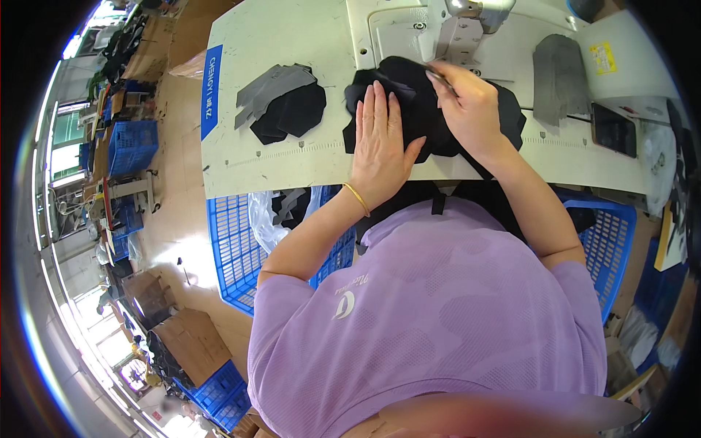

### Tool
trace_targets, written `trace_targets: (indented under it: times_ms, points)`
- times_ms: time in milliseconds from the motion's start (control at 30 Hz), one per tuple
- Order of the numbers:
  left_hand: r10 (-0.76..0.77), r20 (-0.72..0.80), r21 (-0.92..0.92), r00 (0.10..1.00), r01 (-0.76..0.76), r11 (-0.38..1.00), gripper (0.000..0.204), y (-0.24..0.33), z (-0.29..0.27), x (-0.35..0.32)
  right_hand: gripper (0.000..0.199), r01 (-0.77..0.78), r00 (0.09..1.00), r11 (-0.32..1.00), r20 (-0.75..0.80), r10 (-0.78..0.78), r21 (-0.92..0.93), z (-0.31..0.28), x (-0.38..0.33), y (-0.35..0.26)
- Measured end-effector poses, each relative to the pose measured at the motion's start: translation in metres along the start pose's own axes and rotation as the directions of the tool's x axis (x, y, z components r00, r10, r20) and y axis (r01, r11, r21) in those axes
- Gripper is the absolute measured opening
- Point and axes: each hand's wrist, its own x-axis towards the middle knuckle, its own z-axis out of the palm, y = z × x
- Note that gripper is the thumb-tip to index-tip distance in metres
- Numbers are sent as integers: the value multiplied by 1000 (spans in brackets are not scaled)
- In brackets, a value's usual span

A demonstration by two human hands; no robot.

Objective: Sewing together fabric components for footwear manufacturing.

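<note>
A black fabric piece (423,117) lies on the white sewing table (292,168) under the sewing machine head (460,25). My left hand (380,139) presses flat on the fabric, fingers together and pointing toward the machine; a thin gold bracelet is on that wrist. My right hand (471,102) rests on the fabric near the needle area and pinches a thin metal tool (440,79) that points up and left.
A stack of grey and black cut pieces (281,102) lies on the table to the left. A grey piece (558,69) and a dark phone (613,128) sit at the right. Blue plastic crates (234,248) stand beside my knees, one holding a clear bag.
</note>
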Motion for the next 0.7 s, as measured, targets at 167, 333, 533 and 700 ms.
trace_targets:
  times_ms: [167,333,533,700]
  points:
    - [6,13,-38,1000,-6,999,77,1,2,5,14,-283,931,928,-161,326,241,-14,3,-3]
    - [6,-94,-69,996,-12,998,87,8,-1,24,16,-256,936,951,-202,289,174,-14,0,11]
    - [104,-33,70,994,-102,992,79,-10,16,48,12,-155,981,985,-103,163,81,-9,-8,14]
    - [126,-22,76,992,-124,989,73,-6,17,49,21,-167,917,907,-277,287,387,-23,6,9]
